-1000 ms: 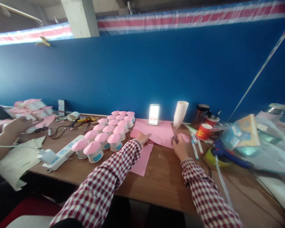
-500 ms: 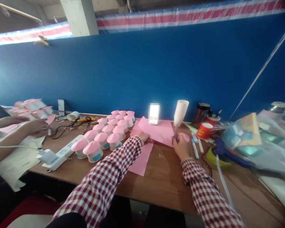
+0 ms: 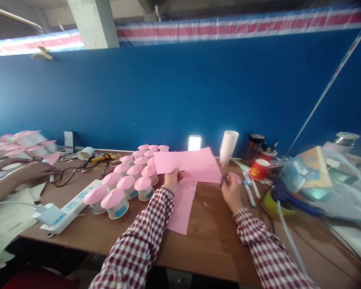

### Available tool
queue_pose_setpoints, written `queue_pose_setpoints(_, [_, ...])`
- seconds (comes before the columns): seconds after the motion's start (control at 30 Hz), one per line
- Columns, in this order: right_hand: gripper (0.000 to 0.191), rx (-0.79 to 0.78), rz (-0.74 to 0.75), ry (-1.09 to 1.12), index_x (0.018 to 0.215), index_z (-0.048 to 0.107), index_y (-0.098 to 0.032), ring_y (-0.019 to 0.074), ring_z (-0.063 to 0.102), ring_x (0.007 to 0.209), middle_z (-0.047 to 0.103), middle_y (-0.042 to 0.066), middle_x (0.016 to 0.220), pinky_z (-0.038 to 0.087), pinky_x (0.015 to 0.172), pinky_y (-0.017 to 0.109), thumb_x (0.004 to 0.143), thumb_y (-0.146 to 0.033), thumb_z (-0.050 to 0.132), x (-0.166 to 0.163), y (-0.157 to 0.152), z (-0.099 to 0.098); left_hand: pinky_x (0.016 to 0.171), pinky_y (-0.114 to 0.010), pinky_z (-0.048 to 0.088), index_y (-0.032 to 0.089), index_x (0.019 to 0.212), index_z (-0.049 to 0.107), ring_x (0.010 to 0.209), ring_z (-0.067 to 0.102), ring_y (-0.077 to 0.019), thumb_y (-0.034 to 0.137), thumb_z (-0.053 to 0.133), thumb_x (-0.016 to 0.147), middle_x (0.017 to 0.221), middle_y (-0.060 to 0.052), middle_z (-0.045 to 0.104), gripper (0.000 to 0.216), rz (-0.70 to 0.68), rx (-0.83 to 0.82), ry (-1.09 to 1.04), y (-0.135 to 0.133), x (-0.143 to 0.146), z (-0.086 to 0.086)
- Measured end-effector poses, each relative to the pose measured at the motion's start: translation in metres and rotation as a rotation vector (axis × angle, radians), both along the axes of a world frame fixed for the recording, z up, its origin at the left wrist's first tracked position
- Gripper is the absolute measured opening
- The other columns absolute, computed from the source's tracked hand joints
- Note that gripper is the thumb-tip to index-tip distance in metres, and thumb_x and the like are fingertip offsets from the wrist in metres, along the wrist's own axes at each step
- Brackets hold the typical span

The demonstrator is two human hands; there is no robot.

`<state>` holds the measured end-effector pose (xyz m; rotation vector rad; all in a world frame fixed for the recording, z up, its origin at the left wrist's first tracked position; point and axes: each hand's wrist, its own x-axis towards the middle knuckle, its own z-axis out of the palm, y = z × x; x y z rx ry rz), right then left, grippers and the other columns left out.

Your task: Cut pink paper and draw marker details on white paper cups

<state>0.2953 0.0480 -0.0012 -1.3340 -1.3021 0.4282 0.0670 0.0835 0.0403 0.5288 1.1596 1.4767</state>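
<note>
My left hand (image 3: 172, 179) is closed on a pink paper sheet (image 3: 195, 163), which it holds up over the table. Beneath it, more pink paper (image 3: 180, 216) lies flat on the wood. In my right hand (image 3: 232, 192) is a pair of scissors (image 3: 223, 179) with dark handles, its blades hard to make out now. A small pink paper piece (image 3: 236, 178) lies just beyond that hand. Left of my left hand stand several upturned paper cups with pink cone tops (image 3: 126, 182), set in rows.
A stack of white cups (image 3: 228, 146) stands at the back, near a dark jar (image 3: 254, 148) and a red cup (image 3: 259, 169). Markers (image 3: 249, 193) and a blue glue gun (image 3: 289, 192) lie right. Left are a power strip (image 3: 75, 206) and another person's hand (image 3: 37, 171).
My left hand has shifted left, swinging the held pink sheet left and flatter to view. The right hand stays near its place with the scissors, whose blades no longer show clearly.
</note>
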Motion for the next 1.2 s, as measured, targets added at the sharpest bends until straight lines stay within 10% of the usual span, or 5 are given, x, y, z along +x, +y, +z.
queue_pose_setpoints(0.27, [0.056,-0.364,0.434,0.224,0.110,0.060,-0.017,0.0174,0.062,0.068,0.067,0.005,0.079,0.045,0.055,0.026,0.075,-0.060,0.068,-0.015,-0.021,0.010,0.054,-0.014,0.053,0.011,0.082,0.056,0.056,0.064,-0.0069,0.005,0.050,0.092,0.069,-0.004,0.066,0.014,-0.039,0.038,-0.146,0.002,-0.017,0.002])
queue_pose_setpoints(0.47, [0.057,-0.467,0.607,0.249,0.106,0.061,-0.016,0.0133,0.057,0.069,0.062,0.000,0.077,0.049,0.065,0.028,0.068,-0.055,0.078,-0.024,-0.033,0.015,0.055,-0.014,0.054,0.011,0.083,0.056,0.059,0.065,-0.0069,0.007,0.054,0.092,0.070,-0.003,0.067,0.010,-0.050,0.037,-0.172,0.002,-0.018,0.003])
queue_pose_setpoints(1.2, [0.054,-0.382,0.503,0.285,0.110,0.061,-0.017,0.0149,0.059,0.071,0.061,0.000,0.076,0.050,0.071,0.031,0.073,-0.055,0.073,-0.028,-0.028,0.009,0.055,-0.016,0.054,0.009,0.080,0.059,0.061,0.068,-0.0093,0.009,0.052,0.094,0.067,-0.005,0.067,0.015,-0.202,-0.039,-0.096,-0.019,0.010,-0.002])
